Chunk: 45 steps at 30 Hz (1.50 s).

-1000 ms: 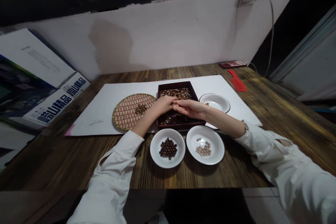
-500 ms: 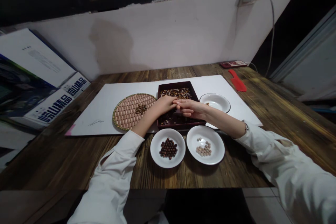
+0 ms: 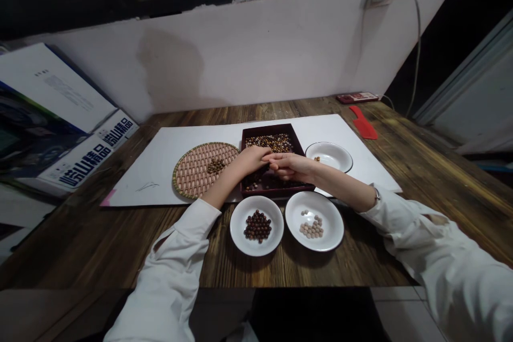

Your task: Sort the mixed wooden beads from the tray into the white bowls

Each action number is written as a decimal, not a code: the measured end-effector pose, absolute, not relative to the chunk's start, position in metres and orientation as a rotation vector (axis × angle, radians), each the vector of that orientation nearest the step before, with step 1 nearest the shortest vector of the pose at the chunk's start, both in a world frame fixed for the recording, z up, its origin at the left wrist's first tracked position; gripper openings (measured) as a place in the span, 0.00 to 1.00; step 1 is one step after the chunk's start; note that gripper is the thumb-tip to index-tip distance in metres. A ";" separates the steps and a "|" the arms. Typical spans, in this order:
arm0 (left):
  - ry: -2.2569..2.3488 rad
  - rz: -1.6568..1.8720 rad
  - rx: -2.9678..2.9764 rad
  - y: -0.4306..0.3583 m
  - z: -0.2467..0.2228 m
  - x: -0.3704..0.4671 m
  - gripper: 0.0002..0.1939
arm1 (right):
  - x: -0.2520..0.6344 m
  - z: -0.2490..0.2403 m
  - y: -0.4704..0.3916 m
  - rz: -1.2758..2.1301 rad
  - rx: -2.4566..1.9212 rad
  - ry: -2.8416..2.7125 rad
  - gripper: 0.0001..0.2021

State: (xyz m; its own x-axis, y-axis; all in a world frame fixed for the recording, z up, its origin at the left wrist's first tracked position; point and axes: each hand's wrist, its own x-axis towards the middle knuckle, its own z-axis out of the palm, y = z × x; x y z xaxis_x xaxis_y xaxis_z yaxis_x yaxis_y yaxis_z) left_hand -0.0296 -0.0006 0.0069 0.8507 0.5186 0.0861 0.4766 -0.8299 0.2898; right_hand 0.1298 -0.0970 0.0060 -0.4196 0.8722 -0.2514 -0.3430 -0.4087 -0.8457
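Note:
My left hand [image 3: 253, 159] and my right hand [image 3: 294, 166] meet fingertip to fingertip over a dark red square tray [image 3: 300, 148]. The fingers of both are drawn together; anything between them is too small or hidden to make out. Mixed small round beads [image 3: 274, 142] fill the tray's far part, and a few lie nearer me. On the left, a round woven mat [image 3: 190, 173] carries a cluster of olive-brown beads [image 3: 216, 166]. Closest to me are a white bowl [image 3: 237, 232] of dark brown beads [image 3: 258, 225] and another white bowl [image 3: 335, 230] of pale beads [image 3: 312, 227].
A third white bowl [image 3: 339, 157] with a few orange-brown beads [image 3: 317, 159] stands right of the tray. Tray and mat rest on a white board [image 3: 140, 171]. Behind are a red comb-shaped piece [image 3: 364, 126] and a phone [image 3: 357, 98]. A printed box [image 3: 86, 157] stands at the left.
My right hand's fingers have curled in a little more beside the left fingertips. The bowls, mat and tray have stayed where they were.

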 end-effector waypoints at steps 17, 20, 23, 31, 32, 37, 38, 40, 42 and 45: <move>0.717 0.248 2.776 -0.001 0.008 -0.029 0.11 | 0.132 0.003 -0.096 1.902 -0.775 -0.981 0.14; 0.732 0.240 2.775 0.000 0.007 -0.029 0.12 | 0.133 0.003 -0.097 1.915 -0.768 -1.005 0.14; 0.751 0.244 2.767 0.000 0.006 -0.029 0.13 | 0.132 0.005 -0.098 1.929 -0.776 -1.011 0.11; 0.750 0.227 2.814 -0.003 0.008 -0.029 0.07 | 0.128 0.005 -0.094 1.853 -0.952 -0.728 0.11; 0.750 0.223 2.822 -0.003 0.008 -0.029 0.07 | 0.128 0.003 -0.093 1.854 -0.962 -0.712 0.10; 0.744 0.219 2.828 -0.002 0.007 -0.029 0.06 | 0.126 -0.002 -0.088 1.854 -0.934 -0.671 0.09; 0.747 0.213 2.825 -0.001 0.007 -0.029 0.06 | 0.126 -0.003 -0.088 1.851 -0.928 -0.670 0.11; 0.754 0.200 2.819 -0.001 0.007 -0.029 0.05 | 0.125 -0.004 -0.088 1.851 -0.919 -0.681 0.14; 0.763 0.187 2.817 -0.001 0.007 -0.028 0.04 | 0.126 -0.004 -0.089 1.854 -0.903 -0.718 0.14; 0.779 0.178 2.828 0.001 0.005 -0.028 0.05 | 0.127 -0.006 -0.090 1.847 -0.877 -0.805 0.12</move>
State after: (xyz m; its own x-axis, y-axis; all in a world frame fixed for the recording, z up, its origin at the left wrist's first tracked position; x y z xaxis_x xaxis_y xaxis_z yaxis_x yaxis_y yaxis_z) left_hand -0.0280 0.0009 0.0054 0.8535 0.5173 0.0621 0.4929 -0.8403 0.2257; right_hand 0.1268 -0.0899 -0.0056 -0.3339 0.9127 -0.2356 -0.4486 -0.3737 -0.8118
